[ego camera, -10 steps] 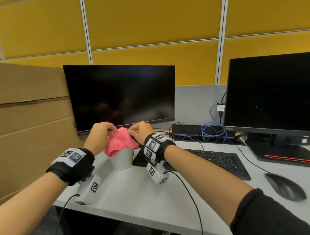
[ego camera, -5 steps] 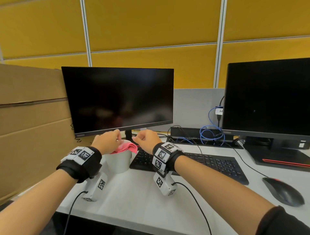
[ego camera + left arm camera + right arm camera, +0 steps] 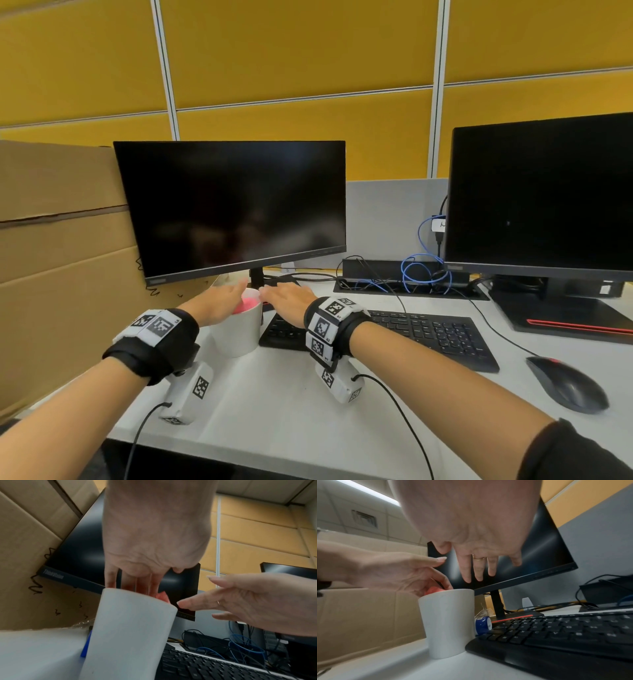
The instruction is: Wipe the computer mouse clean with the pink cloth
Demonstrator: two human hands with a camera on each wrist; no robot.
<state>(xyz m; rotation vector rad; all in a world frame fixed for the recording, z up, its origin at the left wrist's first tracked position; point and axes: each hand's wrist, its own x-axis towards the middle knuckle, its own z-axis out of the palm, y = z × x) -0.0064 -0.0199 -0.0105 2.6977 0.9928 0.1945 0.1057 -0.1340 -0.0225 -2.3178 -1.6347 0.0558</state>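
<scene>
The pink cloth [image 3: 247, 304] is stuffed inside a white cup [image 3: 239, 334] on the desk, left of the keyboard. My left hand [image 3: 222, 301] lies over the cup's mouth, its straight fingers [image 3: 137, 586] reaching down inside onto the cloth [image 3: 162, 596]. My right hand [image 3: 287, 301] hovers open just right of the cup, over the keyboard's left end, holding nothing; in the right wrist view its fingers [image 3: 477, 574] hang spread above the cup [image 3: 448, 622]. The black computer mouse [image 3: 567, 383] lies untouched at the desk's far right.
A black keyboard [image 3: 428, 335] lies between the cup and the mouse. Two dark monitors [image 3: 233, 209] [image 3: 541, 195] stand behind. Cardboard boxes [image 3: 58, 267] wall the left side. Blue and black cables [image 3: 421, 270] lie at the back. A blue roll [image 3: 482, 624] sits behind the cup.
Both hands pushed the pink cloth down from above the cup's rim into the cup. The right hand let go and drew aside, open; the left hand's fingers stay on the cloth.
</scene>
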